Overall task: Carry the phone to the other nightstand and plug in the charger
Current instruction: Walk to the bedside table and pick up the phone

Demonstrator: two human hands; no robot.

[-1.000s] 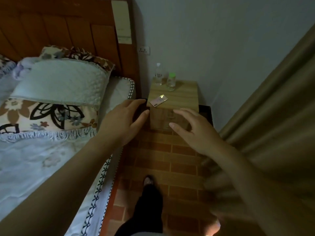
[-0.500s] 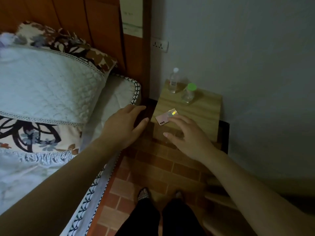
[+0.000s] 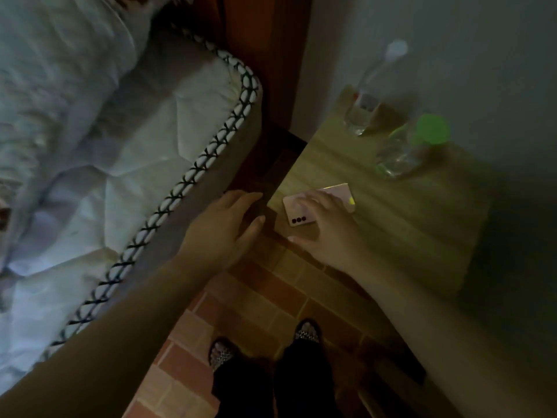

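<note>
A pale pink phone (image 3: pixel 298 217) lies face down near the front left corner of the wooden nightstand (image 3: pixel 401 224), its three camera lenses toward me. My right hand (image 3: pixel 327 229) rests over the phone with spread fingers touching its back and the thumb at the nightstand's front edge; it has no grip on it. My left hand (image 3: pixel 224 227) hovers open in the gap between the bed and the nightstand, holding nothing. No charger is in view.
Two clear bottles stand at the back of the nightstand, one with a white cap (image 3: pixel 366 101) and one with a green cap (image 3: pixel 413 146). The mattress (image 3: pixel 168 137) with its braided edge lies left. The brick floor (image 3: pixel 250 300) and my feet (image 3: pixel 306 330) are below; a wall stands on the right.
I have stepped closer and the view has tilted down over the nightstand. My right hand moved forward from the nightstand's front onto the phone. My left hand stayed open beside the bed.
</note>
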